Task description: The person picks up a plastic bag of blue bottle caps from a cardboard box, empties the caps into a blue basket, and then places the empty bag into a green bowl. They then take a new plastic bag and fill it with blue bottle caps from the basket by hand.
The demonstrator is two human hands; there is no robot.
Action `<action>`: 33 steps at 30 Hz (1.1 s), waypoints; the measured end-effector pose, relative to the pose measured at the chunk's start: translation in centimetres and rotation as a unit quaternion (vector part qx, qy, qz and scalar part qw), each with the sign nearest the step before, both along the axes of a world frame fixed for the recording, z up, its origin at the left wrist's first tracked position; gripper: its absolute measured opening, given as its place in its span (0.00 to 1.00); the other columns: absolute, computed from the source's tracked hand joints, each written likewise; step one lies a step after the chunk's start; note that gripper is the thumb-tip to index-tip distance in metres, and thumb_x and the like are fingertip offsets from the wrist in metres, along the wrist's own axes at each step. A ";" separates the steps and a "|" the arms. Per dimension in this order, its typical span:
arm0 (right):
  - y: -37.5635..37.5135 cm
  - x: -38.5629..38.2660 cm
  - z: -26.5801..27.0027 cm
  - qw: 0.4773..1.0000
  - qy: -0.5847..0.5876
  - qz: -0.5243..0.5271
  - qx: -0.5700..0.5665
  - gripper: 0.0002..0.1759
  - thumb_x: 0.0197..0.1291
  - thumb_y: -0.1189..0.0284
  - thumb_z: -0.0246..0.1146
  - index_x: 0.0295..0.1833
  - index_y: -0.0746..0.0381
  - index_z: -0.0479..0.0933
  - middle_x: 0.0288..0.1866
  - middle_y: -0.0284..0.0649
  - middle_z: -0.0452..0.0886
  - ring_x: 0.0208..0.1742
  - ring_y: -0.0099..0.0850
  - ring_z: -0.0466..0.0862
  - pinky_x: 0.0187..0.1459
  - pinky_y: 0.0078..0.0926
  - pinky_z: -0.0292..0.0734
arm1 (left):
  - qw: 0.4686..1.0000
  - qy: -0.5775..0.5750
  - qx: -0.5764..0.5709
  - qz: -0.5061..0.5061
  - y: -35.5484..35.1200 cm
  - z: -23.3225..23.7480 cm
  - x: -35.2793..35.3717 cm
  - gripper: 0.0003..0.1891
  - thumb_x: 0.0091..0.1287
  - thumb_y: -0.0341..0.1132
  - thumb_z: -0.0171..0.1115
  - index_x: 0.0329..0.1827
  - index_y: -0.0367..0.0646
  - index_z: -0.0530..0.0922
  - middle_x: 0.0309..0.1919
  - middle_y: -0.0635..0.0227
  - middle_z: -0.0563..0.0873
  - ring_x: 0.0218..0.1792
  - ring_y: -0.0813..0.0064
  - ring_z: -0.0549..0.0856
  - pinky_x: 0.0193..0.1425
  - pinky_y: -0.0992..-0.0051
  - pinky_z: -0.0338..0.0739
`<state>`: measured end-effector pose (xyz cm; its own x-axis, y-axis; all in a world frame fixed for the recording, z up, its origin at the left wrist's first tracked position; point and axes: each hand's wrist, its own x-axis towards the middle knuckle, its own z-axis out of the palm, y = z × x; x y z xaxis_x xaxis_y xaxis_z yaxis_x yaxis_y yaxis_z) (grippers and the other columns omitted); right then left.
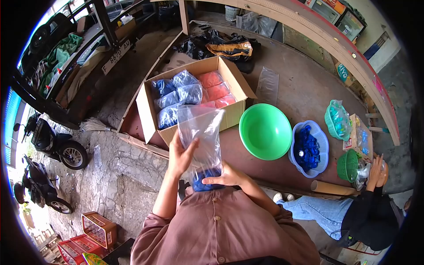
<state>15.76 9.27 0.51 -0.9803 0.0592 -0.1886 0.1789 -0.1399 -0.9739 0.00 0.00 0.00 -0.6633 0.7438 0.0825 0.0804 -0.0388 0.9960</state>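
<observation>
A tall clear plastic bag (204,139) stands upright in front of my chest, with dark blue pieces (201,180) gathered at its bottom. My left hand (182,154) grips the bag's left side partway up, thumb across the front. Lower down, my right hand (227,175) holds the filled bottom from the right, thumb over the blue pieces. Just beyond the bag is an open cardboard box (229,115) containing packed bags of blue pieces (190,94) on the left and packed bags of orange-red pieces (217,92) on the right. The bag's top overlaps the box's near side.
Right of the box sit a green basin (265,132) and a light-blue basket (323,152) of blue plastic pieces. Farther right, another person's hands (375,172) work beside a green basket (347,165). Black plastic bags (198,46) lie behind the box. Motorbikes (55,145) stand at left.
</observation>
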 end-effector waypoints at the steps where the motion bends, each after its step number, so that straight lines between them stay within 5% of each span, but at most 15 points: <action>1: 0.5 0.2 0.6 0.999 -0.036 0.036 0.007 0.42 0.43 0.61 0.74 0.63 0.62 0.64 0.58 0.42 0.73 0.58 0.28 0.71 0.62 0.29 0.61 | 0.999 0.040 0.027 0.024 0.2 0.0 -0.1 0.32 0.56 0.27 0.65 0.62 0.38 0.57 0.36 0.58 0.83 0.35 0.71 0.82 0.41 0.75 0.77; 3: -0.7 -0.6 0.3 0.995 -0.066 0.071 0.003 0.42 0.42 0.62 0.74 0.63 0.63 0.64 0.58 0.43 0.73 0.59 0.29 0.71 0.62 0.29 0.60 | 0.968 0.097 -0.207 -0.107 -2.5 0.7 -1.8 0.48 0.53 0.29 0.67 0.69 0.34 0.40 0.35 0.52 0.83 0.35 0.62 0.84 0.41 0.72 0.78; 5: -1.4 -0.1 -0.6 0.997 0.013 0.075 0.031 0.45 0.38 0.62 0.76 0.62 0.65 0.63 0.57 0.45 0.72 0.59 0.31 0.71 0.62 0.29 0.61 | 0.938 0.237 -0.186 -0.171 -4.3 -1.9 -1.0 0.55 0.52 0.32 0.67 0.69 0.34 0.29 0.32 0.51 0.83 0.33 0.55 0.84 0.42 0.65 0.78; 6: -1.8 0.5 -1.1 0.997 0.033 0.062 0.036 0.49 0.35 0.62 0.78 0.63 0.66 0.61 0.58 0.46 0.71 0.60 0.33 0.69 0.63 0.30 0.60 | 0.889 0.146 -0.375 -0.217 -4.2 2.5 0.2 0.56 0.50 0.33 0.69 0.70 0.35 0.31 0.46 0.47 0.79 0.45 0.49 0.79 0.53 0.61 0.73; 7: -1.7 0.6 -0.8 0.990 0.071 0.088 0.085 0.41 0.38 0.65 0.76 0.59 0.66 0.68 0.52 0.41 0.76 0.54 0.28 0.73 0.58 0.26 0.65 | 0.890 0.144 -0.375 -0.216 -4.5 1.6 0.4 0.56 0.50 0.33 0.69 0.70 0.35 0.31 0.46 0.47 0.79 0.45 0.49 0.79 0.53 0.61 0.73; 9: -2.0 0.9 0.6 0.994 -0.044 0.052 -0.085 0.28 0.42 0.71 0.74 0.51 0.66 0.75 0.44 0.35 0.80 0.46 0.21 0.76 0.52 0.21 0.69 | 0.898 0.343 -0.204 -0.187 -5.5 -0.7 1.0 0.54 0.47 0.32 0.69 0.70 0.34 0.38 0.62 0.45 0.63 0.61 0.47 0.66 0.65 0.60 0.62; 10: -2.3 1.3 0.1 0.998 -0.041 -0.005 -0.053 0.23 0.43 0.75 0.73 0.48 0.66 0.77 0.41 0.33 0.82 0.43 0.18 0.78 0.50 0.20 0.71 | 0.915 0.275 -0.188 -0.226 -5.8 -1.1 0.5 0.50 0.44 0.31 0.70 0.70 0.41 0.47 0.69 0.49 0.47 0.69 0.47 0.50 0.71 0.59 0.51; 14: -2.3 2.6 -1.0 0.996 -0.003 -0.083 0.036 0.38 0.38 0.74 0.76 0.57 0.66 0.66 0.45 0.36 0.79 0.48 0.21 0.76 0.50 0.21 0.71 | 0.915 0.260 -0.220 -0.216 -6.6 -1.4 1.2 0.42 0.44 0.24 0.66 0.67 0.54 0.60 0.70 0.54 0.45 0.71 0.48 0.43 0.70 0.56 0.54; 17: -1.1 2.3 -0.9 0.997 0.005 -0.068 0.031 0.48 0.37 0.75 0.77 0.64 0.66 0.56 0.47 0.39 0.77 0.49 0.22 0.75 0.52 0.22 0.70 | 0.930 0.092 -0.157 -0.318 -6.8 -3.4 2.1 0.28 0.48 0.23 0.63 0.57 0.43 0.72 0.58 0.50 0.71 0.61 0.57 0.70 0.63 0.67 0.66; 21: 0.3 2.2 -3.1 0.999 0.012 -0.014 0.028 0.36 0.38 0.67 0.77 0.54 0.66 0.71 0.45 0.36 0.78 0.50 0.25 0.75 0.54 0.23 0.68 | 0.903 -0.009 -0.259 -0.342 -7.4 -4.4 3.7 0.20 0.56 0.25 0.58 0.54 0.39 0.74 0.49 0.54 0.79 0.51 0.67 0.79 0.59 0.72 0.69; 23: 0.1 2.2 -4.2 0.988 -0.026 -0.148 -0.041 0.29 0.40 0.65 0.77 0.47 0.64 0.76 0.40 0.32 0.78 0.45 0.23 0.77 0.49 0.21 0.70 | 0.929 -0.185 -0.197 -0.253 -7.7 -8.1 4.3 0.17 0.68 0.36 0.49 0.57 0.37 0.71 0.53 0.58 0.77 0.51 0.72 0.78 0.59 0.73 0.69; 25: 0.8 1.4 -5.9 0.955 -0.050 -0.281 -0.081 0.20 0.45 0.64 0.74 0.40 0.62 0.77 0.33 0.28 0.78 0.34 0.17 0.76 0.38 0.16 0.72 | 0.861 -0.465 -0.080 -0.188 -6.0 -8.0 4.9 0.30 0.71 0.54 0.38 0.63 0.34 0.65 0.55 0.63 0.75 0.53 0.72 0.75 0.61 0.73 0.67; 27: 1.3 0.4 -7.0 0.928 -0.030 -0.367 -0.061 0.19 0.48 0.62 0.72 0.40 0.63 0.76 0.34 0.30 0.78 0.35 0.17 0.76 0.38 0.17 0.72 | 0.827 -0.517 -0.022 -0.220 -4.9 -7.7 4.6 0.29 0.71 0.51 0.44 0.63 0.34 0.64 0.54 0.64 0.76 0.52 0.74 0.75 0.62 0.72 0.67; 30: 2.0 -1.1 -5.8 0.909 0.008 -0.418 0.005 0.22 0.51 0.60 0.70 0.44 0.65 0.75 0.37 0.34 0.79 0.38 0.22 0.77 0.42 0.21 0.73 | 0.930 -0.279 -0.074 -0.228 -2.4 -3.3 4.7 0.22 0.64 0.38 0.61 0.58 0.36 0.69 0.45 0.67 0.81 0.45 0.80 0.78 0.55 0.76 0.71; 33: 3.1 -1.4 -5.1 0.909 0.009 -0.416 0.009 0.27 0.48 0.61 0.72 0.48 0.66 0.72 0.41 0.37 0.78 0.44 0.25 0.78 0.47 0.24 0.73 | 0.933 -0.294 -0.081 -0.191 -1.2 -5.3 4.0 0.16 0.62 0.34 0.63 0.51 0.37 0.74 0.40 0.71 0.82 0.40 0.84 0.79 0.48 0.79 0.74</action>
<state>14.32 12.33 -4.57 -0.5976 0.7849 -0.1638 0.0017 -0.2030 -0.9792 4.01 -1.18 -5.34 -0.2418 0.9069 -0.3451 -0.4707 0.2014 0.8590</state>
